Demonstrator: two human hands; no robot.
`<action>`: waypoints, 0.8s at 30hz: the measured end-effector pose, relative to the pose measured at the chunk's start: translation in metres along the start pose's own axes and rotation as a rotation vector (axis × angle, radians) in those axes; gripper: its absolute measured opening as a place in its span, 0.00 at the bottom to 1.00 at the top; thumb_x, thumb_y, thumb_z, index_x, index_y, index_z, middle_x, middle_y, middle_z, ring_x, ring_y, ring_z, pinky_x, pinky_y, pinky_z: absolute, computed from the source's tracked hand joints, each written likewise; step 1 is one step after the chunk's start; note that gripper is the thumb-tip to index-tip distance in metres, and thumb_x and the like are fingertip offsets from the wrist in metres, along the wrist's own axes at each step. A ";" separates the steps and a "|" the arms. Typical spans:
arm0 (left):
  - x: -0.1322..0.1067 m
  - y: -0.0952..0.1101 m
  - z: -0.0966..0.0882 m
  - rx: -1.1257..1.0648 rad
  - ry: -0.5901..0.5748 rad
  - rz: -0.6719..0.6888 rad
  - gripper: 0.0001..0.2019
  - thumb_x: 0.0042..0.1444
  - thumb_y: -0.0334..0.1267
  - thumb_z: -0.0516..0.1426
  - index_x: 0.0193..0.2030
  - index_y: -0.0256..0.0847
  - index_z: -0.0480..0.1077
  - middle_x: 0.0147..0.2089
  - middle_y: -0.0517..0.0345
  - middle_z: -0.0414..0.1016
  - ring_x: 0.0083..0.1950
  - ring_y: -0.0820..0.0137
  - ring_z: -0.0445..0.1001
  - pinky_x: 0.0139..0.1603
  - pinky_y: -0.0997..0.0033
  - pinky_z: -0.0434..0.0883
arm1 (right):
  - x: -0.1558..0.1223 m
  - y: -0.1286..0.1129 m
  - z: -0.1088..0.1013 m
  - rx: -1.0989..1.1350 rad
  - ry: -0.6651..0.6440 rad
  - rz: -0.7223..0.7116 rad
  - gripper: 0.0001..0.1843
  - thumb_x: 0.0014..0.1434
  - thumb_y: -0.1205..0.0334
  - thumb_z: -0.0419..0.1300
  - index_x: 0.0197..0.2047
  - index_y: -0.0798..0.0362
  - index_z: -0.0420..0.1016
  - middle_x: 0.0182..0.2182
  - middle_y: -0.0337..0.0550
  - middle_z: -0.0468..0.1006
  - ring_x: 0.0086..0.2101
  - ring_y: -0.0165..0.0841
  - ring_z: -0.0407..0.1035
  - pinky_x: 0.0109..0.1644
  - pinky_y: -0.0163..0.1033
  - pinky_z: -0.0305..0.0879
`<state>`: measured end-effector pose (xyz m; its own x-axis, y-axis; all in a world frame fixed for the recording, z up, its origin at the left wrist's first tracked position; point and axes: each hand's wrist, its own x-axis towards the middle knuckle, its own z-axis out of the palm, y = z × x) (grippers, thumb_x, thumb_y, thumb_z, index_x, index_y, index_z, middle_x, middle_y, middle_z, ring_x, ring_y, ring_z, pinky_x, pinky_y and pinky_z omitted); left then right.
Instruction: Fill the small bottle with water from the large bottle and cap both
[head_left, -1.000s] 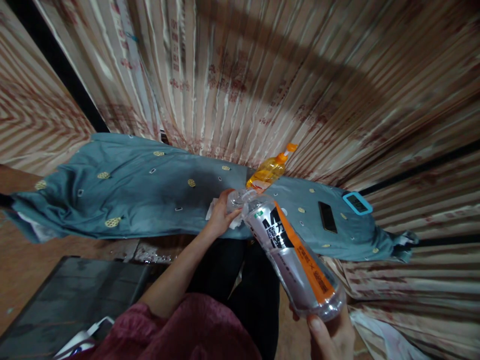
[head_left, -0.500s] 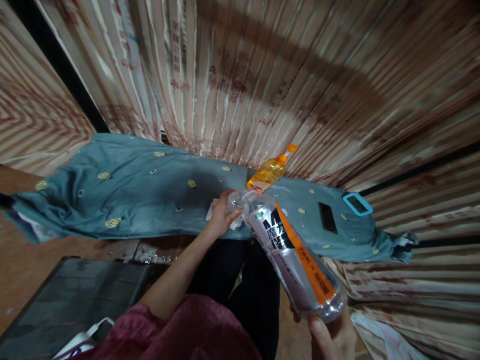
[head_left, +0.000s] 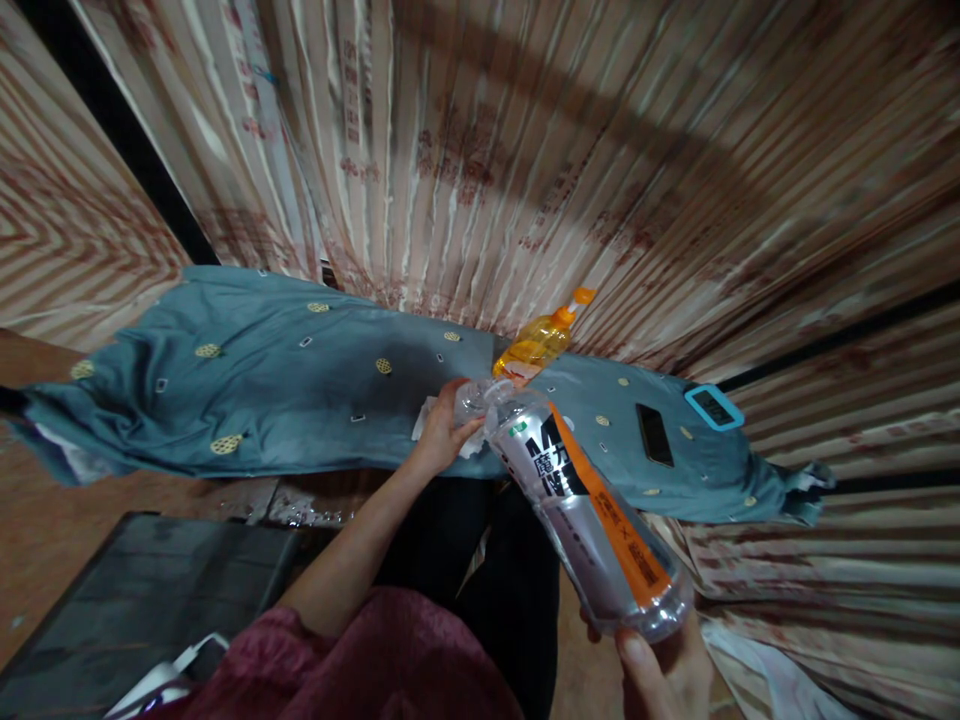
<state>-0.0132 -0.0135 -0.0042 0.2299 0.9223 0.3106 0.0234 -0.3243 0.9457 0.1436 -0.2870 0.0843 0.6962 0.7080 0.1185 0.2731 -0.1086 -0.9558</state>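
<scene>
A large plastic drink bottle (head_left: pixel 581 515) with a silver, black and orange label slants across the view, its base low at the right. My right hand (head_left: pixel 667 670) is closed around that base. At the bottle's upper left end, my left hand (head_left: pixel 441 438) grips a small clear plastic piece (head_left: pixel 472 399), which meets the bottle's neck. Its exact shape is hard to make out. A crumpled white tissue (head_left: pixel 474 443) lies under the left hand. Just behind stands a pump bottle (head_left: pixel 534 345) of yellow liquid with an orange top.
A narrow board (head_left: pixel 277 390) covered in teal cloth with pineapple prints runs across in front of me. On its right lie a dark phone (head_left: pixel 655 435) and a blue-framed digital display (head_left: pixel 714 408). A dark box (head_left: pixel 165 590) with a white device (head_left: pixel 154 690) sits lower left. Pleated curtains (head_left: pixel 450 150) hang behind.
</scene>
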 end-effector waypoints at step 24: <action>-0.001 -0.001 0.000 -0.003 0.010 0.022 0.29 0.54 0.44 0.66 0.60 0.41 0.63 0.57 0.47 0.74 0.57 0.53 0.75 0.60 0.51 0.71 | 0.001 0.003 -0.002 -0.042 0.016 -0.021 0.39 0.52 0.44 0.70 0.63 0.53 0.70 0.39 0.50 0.84 0.40 0.50 0.79 0.37 0.45 0.74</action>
<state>-0.0130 -0.0140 -0.0054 0.2210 0.9168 0.3326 0.0155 -0.3443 0.9387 0.1464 -0.2886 0.0825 0.7003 0.6995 0.1425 0.3149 -0.1235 -0.9411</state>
